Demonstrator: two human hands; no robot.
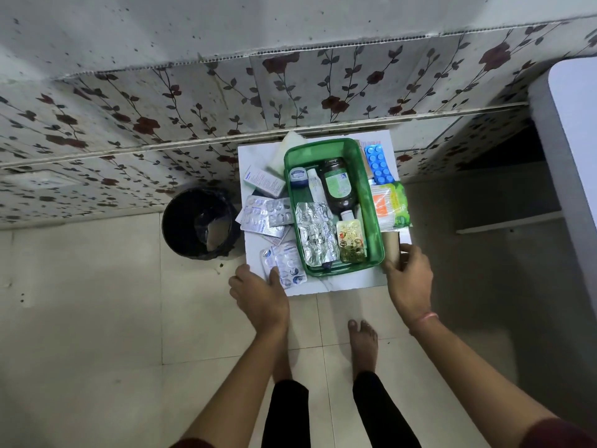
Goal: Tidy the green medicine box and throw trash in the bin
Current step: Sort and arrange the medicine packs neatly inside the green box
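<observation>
Green medicine box (371, 202) lengthwise toward wall — bin (200, 223) left

Both bare arms reach forward and down, roughly parallel, dark red sleeves showing at their near ends. The left hand (258, 294) is palm down, knuckles up, fingers loosely curled, with the thumb stretched out to its right and the fingertips (240, 273) pointing ahead. The right hand (408, 279) is well apart to the right, also back-up, its fingers bent and closed around something in front of it, thumb tucked on the left side. A thin pink band (426, 318) circles the right wrist. Below the hands, two bare feet stand on the floor, legs in black trousers.
</observation>
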